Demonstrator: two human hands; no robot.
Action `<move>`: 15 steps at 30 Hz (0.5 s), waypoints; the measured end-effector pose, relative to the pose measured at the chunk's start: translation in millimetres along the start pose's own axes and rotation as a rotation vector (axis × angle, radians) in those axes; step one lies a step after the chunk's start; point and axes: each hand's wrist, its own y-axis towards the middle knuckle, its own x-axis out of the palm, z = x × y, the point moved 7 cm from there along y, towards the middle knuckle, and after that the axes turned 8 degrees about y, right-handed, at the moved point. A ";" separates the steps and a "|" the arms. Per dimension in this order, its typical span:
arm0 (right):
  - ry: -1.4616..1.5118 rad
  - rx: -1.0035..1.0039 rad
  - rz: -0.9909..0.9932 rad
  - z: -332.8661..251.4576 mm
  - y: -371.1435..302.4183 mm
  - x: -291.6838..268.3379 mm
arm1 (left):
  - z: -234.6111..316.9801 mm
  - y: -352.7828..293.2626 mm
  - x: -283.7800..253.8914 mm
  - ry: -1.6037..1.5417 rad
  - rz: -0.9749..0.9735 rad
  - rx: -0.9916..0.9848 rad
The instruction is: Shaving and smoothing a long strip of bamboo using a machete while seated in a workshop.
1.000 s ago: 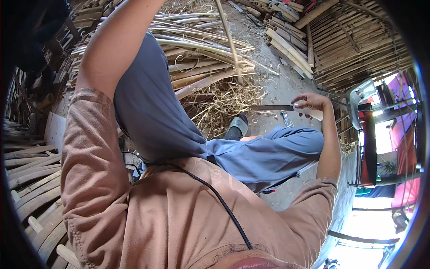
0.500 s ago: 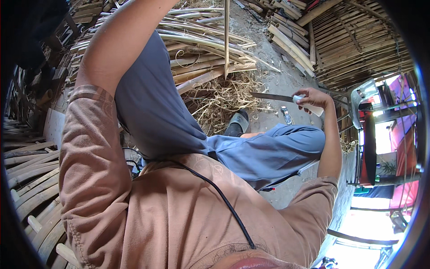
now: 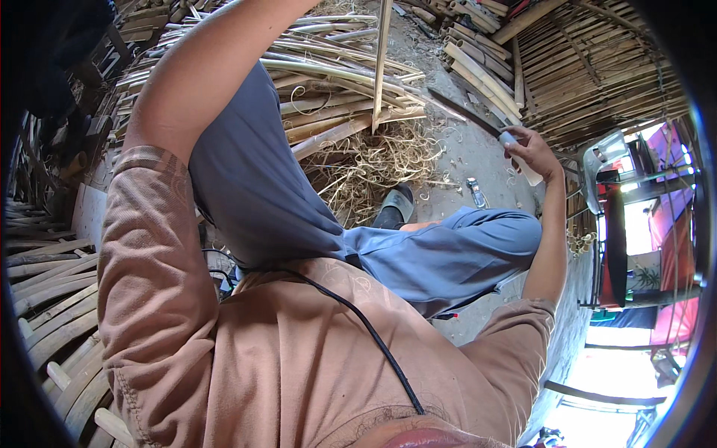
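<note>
My right hand [image 3: 529,153] is closed around the pale handle of a long knife [image 3: 469,113]. Its dark, narrow blade points up and to the left, apart from the bamboo. My left forearm [image 3: 216,60] runs up past the top edge, so the left hand is out of sight. A long bamboo strip [image 3: 382,63] stands nearly upright between the arms, its upper end cut off by the frame. Its lower end meets a heap of curly bamboo shavings [image 3: 385,160] on the floor.
Split bamboo lengths [image 3: 328,86] are piled beyond my bent left leg. More bamboo poles [image 3: 485,75] and a slatted bamboo panel [image 3: 597,56] are at the far right. A small object [image 3: 476,192] lies on the floor by my right knee. Curved bamboo pieces [image 3: 60,299] fill the left side.
My right hand has shifted slightly up, and the knife blade has swung upward, away from the shavings. The strip's upper part leans a little further right; my left forearm has moved slightly right.
</note>
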 end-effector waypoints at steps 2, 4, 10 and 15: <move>-0.025 0.019 0.010 -9.3 -4.0 -0.2 | -4.2 -1.1 3.6 -0.037 -0.012 -0.043; -0.002 -0.043 0.044 -15.5 -3.2 -0.9 | -2.0 -2.5 4.3 -0.051 -0.010 -0.004; -0.042 -0.021 -0.015 -22.3 -0.1 11.0 | -11.4 7.3 2.1 -0.048 -0.078 -0.082; -0.094 0.023 -0.016 -17.7 -4.2 9.7 | 1.3 -3.0 7.7 -0.053 -0.017 -0.017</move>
